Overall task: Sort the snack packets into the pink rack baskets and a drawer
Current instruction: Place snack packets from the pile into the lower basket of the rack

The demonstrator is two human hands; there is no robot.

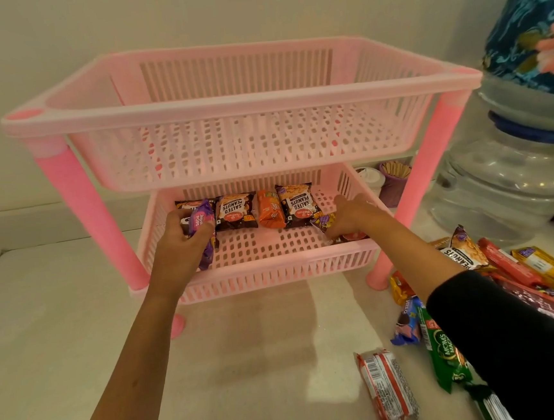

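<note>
Pink two-tier rack (pixel 431 149) stands at the tabletop's (pixel 78 327) back edge. In the lower basket (pixel 274 270) we see peanut packets (pixel 235 211) lined along its back wall. Our left hand (pixel 179 240) grips a purple packet (pixel 203 223) at the basket's left; our right hand (pixel 349 215) pinches another purple packet (pixel 324 221) at its right. Loose packets (pixel 515 269) lie at the tabletop's right edge.

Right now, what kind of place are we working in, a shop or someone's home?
Most likely a home kitchen or pantry counter. A pink rack stands on a pale countertop against a plain wall, a large water bottle with a floral cloth cover sits beside it, and a toothpick holder stands behind.
</note>
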